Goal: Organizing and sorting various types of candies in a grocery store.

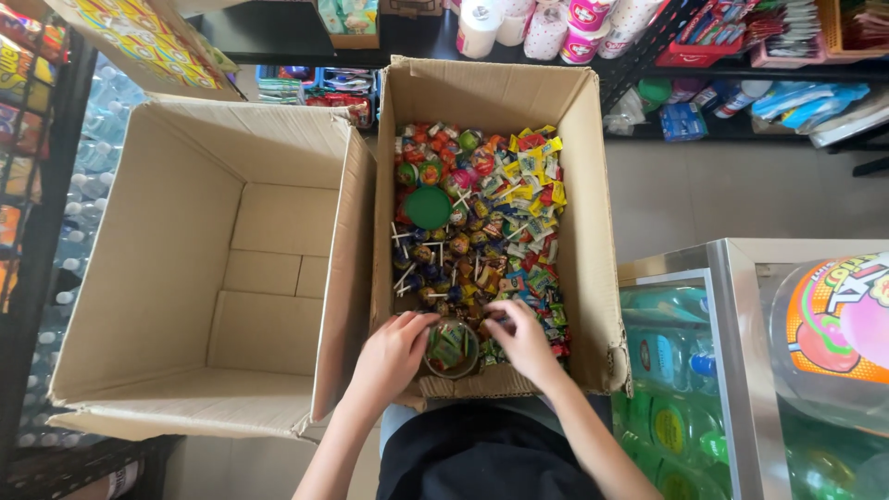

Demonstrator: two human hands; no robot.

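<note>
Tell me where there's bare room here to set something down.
The large cardboard box on the left shows only bare floor and walls. The candy box is crowded edge to edge; the left hand and right hand flank a small jar.

A small shop: stocked shelves (741, 46) at twelve o'clock, bottled water (83, 204) racked at nine, a drinks cooler (685, 389) at four, candy-filled carton (574, 268) centre.

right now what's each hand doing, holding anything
Left hand: fingers curled on the rim of the clear jar, gripping it.
Right hand: fingers down in the sweets; whether it holds any cannot be told.
</note>
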